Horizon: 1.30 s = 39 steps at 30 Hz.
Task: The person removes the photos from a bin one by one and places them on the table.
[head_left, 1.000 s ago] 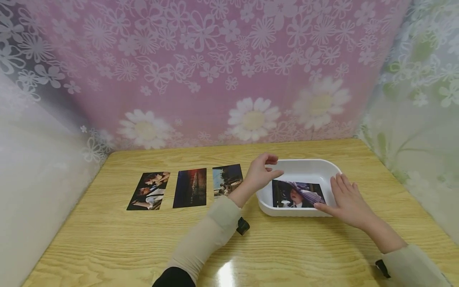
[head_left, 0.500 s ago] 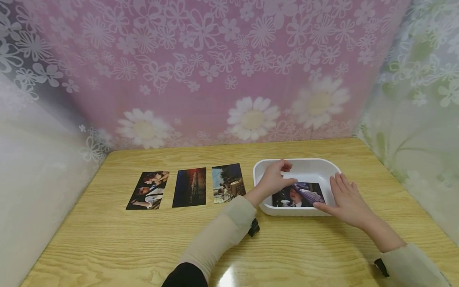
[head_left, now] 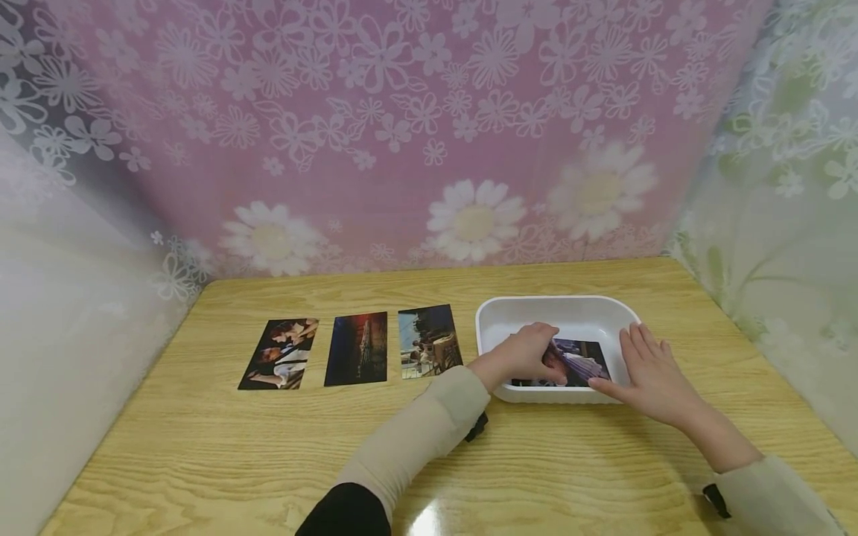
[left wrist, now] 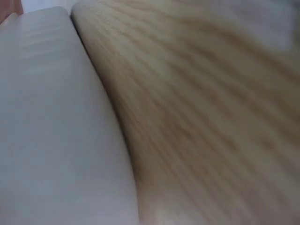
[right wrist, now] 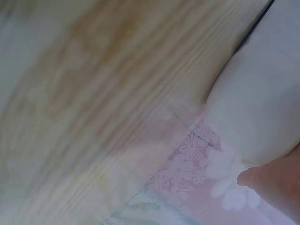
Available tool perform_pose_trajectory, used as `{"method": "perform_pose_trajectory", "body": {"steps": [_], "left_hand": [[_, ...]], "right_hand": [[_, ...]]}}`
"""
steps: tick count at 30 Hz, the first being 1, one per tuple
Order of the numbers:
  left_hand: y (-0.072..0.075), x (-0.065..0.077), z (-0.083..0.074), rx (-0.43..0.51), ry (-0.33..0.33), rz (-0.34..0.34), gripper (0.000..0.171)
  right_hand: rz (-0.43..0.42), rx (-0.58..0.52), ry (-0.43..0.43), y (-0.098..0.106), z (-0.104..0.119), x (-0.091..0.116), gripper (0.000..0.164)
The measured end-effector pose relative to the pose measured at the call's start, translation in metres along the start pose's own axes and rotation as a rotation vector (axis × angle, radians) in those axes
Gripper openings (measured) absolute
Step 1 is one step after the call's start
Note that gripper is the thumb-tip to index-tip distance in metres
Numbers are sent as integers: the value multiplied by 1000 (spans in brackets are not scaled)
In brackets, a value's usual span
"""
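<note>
A white tray [head_left: 492, 305] stands on the right half of the table, and a photo [head_left: 586, 357] of a figure in a wide purple hat lies inside it. My left hand [head_left: 519, 357] is low in the tray over the photo's left part, its thumb and fingers bent apart; the hand hides much of the contact. My right hand [head_left: 650, 376] rests against the tray's right end with straight fingers, its thumb at the near rim. In the left wrist view the tray's outer wall [left wrist: 61, 117] fills the left side. A fingertip [right wrist: 262, 180] touches the tray [right wrist: 262, 93] in the right wrist view.
Three photos lie in a row left of the tray: a left one [head_left: 280, 353], a dark middle one [head_left: 357, 348] and a right one [head_left: 429, 341] close to the left forearm. A floral curtain [head_left: 369, 149] hangs behind the wooden table [head_left: 221, 454].
My left hand has moved right from the tray's left rim, then lower into the tray over the photo. The right hand, tray and photos keep their places.
</note>
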<state>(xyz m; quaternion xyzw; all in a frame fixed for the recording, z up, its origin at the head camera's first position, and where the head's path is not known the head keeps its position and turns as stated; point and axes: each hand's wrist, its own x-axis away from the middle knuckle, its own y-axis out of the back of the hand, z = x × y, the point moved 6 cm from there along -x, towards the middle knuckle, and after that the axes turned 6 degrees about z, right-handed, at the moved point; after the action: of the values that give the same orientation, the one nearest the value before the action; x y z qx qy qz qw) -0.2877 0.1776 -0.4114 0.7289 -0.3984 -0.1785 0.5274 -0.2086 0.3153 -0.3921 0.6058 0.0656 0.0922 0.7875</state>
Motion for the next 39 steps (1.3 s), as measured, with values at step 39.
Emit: {"method": "perform_pose_trajectory", "body": {"steps": [39], "left_hand": [[21, 12, 7, -51, 206, -259, 26]], "right_hand": [[0, 6, -11, 0, -1, -1, 98]]}}
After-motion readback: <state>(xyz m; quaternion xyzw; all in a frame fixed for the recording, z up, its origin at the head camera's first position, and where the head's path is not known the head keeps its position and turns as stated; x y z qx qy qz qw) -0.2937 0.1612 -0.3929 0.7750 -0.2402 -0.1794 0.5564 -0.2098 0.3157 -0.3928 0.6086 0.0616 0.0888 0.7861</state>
